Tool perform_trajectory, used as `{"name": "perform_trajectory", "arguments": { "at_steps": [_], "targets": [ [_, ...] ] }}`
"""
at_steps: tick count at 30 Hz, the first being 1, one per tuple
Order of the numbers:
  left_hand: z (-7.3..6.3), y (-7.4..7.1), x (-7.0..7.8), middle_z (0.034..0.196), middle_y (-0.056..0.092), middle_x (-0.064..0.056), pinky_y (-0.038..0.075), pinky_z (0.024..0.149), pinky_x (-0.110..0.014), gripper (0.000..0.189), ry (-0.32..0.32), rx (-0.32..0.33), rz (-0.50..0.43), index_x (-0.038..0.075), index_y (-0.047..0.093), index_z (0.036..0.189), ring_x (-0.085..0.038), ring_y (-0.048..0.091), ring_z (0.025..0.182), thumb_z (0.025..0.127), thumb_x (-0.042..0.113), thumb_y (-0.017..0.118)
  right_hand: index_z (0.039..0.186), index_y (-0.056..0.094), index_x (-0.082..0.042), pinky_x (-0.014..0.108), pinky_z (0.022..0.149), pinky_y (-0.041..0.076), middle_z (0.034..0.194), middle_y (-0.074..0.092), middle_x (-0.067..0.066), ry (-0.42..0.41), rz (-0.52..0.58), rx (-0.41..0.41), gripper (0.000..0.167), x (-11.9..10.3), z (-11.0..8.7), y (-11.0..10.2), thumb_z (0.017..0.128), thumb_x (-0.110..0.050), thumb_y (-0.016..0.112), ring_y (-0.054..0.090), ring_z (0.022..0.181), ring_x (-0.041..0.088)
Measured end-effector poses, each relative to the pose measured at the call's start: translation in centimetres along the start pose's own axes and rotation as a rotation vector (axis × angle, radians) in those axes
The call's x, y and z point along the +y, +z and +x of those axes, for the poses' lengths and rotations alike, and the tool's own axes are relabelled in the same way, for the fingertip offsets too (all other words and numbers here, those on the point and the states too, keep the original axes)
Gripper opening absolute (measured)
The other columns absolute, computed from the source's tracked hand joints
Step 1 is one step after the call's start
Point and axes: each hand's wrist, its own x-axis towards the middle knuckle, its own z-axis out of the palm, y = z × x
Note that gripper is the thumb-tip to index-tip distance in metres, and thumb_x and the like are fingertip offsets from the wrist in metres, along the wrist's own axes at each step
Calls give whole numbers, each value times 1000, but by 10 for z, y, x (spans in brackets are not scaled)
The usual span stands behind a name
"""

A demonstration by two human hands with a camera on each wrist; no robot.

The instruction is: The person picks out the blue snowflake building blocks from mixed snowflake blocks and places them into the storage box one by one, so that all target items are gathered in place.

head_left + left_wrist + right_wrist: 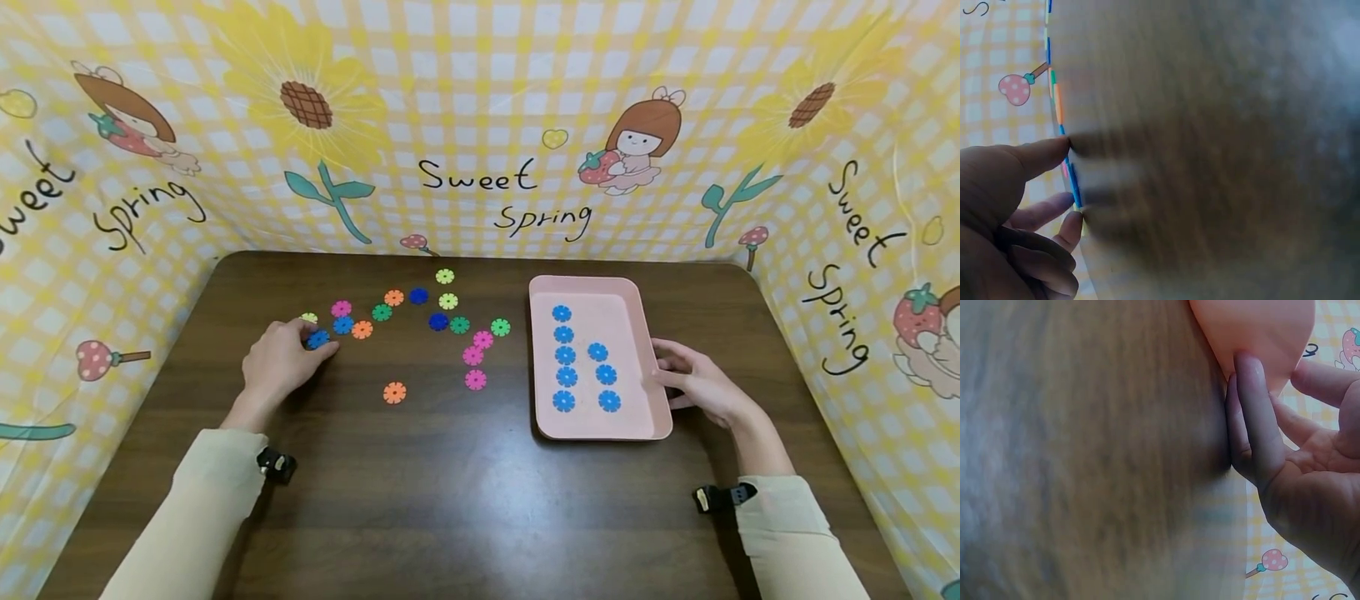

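My left hand (281,358) is low at the table's left, its fingertips and thumb on either side of a blue notched disc (318,338). In the left wrist view that disc (1074,184) lies on the tabletop, fingertips at one end and a small gap before the thumb. At the right side of a pink tray (592,429), my right hand (705,383) rests its fingers against the outer wall. The right wrist view shows those fingers (1254,406) fairly straight on the tray wall. Several blue discs (565,355) lie in the tray in two columns.
Between the left hand and the tray lie loose discs: pink (476,380), orange (394,392), green (460,325), dark blue (418,296) and yellow (445,276). Another blue disc (342,325) lies close to the left fingertips. A checked cloth (465,125) stands around the brown table (450,500).
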Motion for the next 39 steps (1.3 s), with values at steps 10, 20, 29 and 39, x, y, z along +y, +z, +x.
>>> {"name": "perform_trajectory", "arguments": {
  "at_steps": [10,20,29,39],
  "targets": [
    [1,-1,-1,111,60,-20,49,61,-50,51,-27,-21,-20,6,64,127,-42,61,92,98,49,69,163,24,-3,47,78,61,138,47,35,5,3,0,70,0,1,0,104,-11,61,65,103,23],
    [-3,-6,2,104,68,-18,46,53,-46,43,21,-50,-11,9,60,127,-40,64,80,99,40,70,163,23,-2,47,78,61,138,47,37,3,9,-7,69,1,1,-1,105,-11,60,67,101,22],
    [-9,-9,20,104,73,-15,50,56,-45,44,89,17,-47,8,69,127,-38,68,85,97,40,75,164,24,-3,47,78,61,139,47,36,13,6,0,70,0,2,-1,104,-11,61,67,101,23],
    [-9,-7,70,111,75,-10,42,52,-36,37,263,46,-158,10,71,128,-29,65,75,98,31,75,163,25,-3,48,78,61,139,46,36,15,7,0,70,0,2,-1,104,-10,61,67,101,24]
  ]
}}
